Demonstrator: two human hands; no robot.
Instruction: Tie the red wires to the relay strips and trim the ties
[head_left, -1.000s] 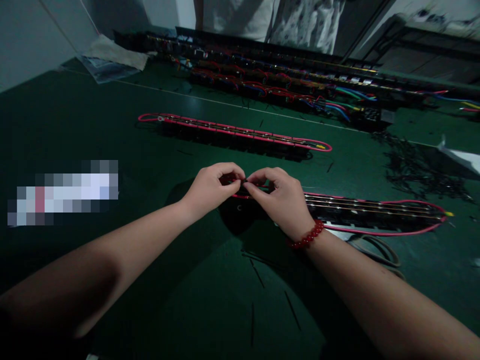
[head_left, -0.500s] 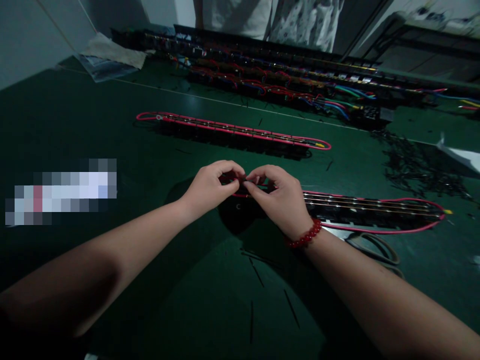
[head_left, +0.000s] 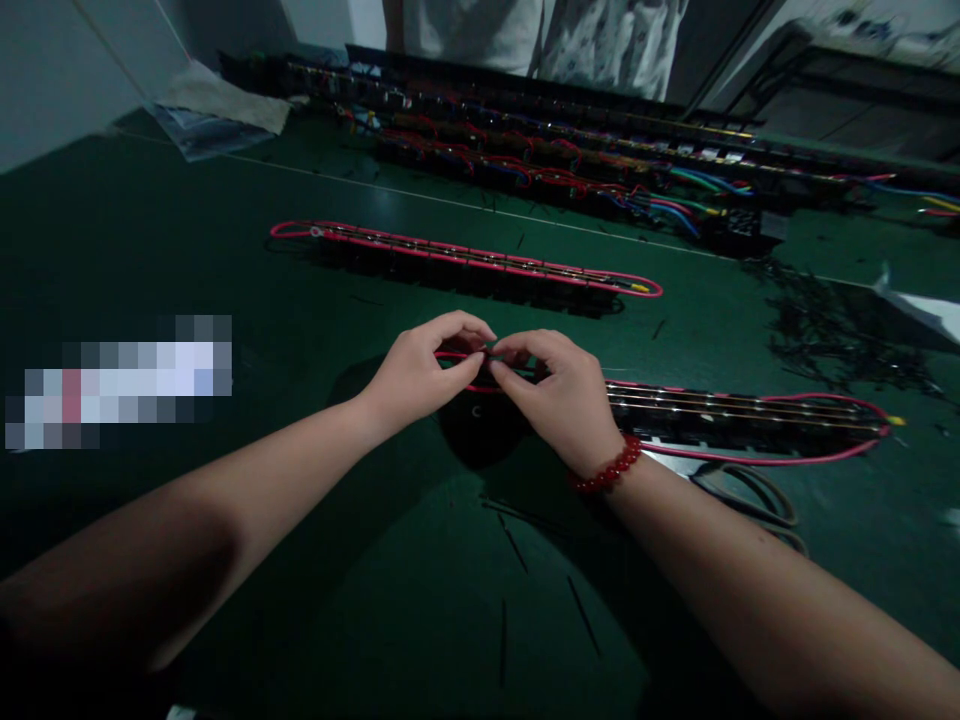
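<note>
My left hand and my right hand meet fingertip to fingertip over the left part of a long black strip assembly edged with red wire. Each is closed in a pinch, thumb against curled fingers. What sits between the tips is dark, thin and too small to name. A red wire loop shows beside the left fingers. Under my right hand the middle of the assembly is hidden; its right end, with a yellow tip, lies on the green table.
Behind my hands lies a similar red-edged assembly. Long wired assemblies line the back, where a person in light clothing stands. Thin black strips are heaped at right; several lie in front. A blurred-out pale object is at left.
The left index finger has lifted slightly and straightened, opening a gap above the thumb where red wire now shows. The right hand has barely moved.
</note>
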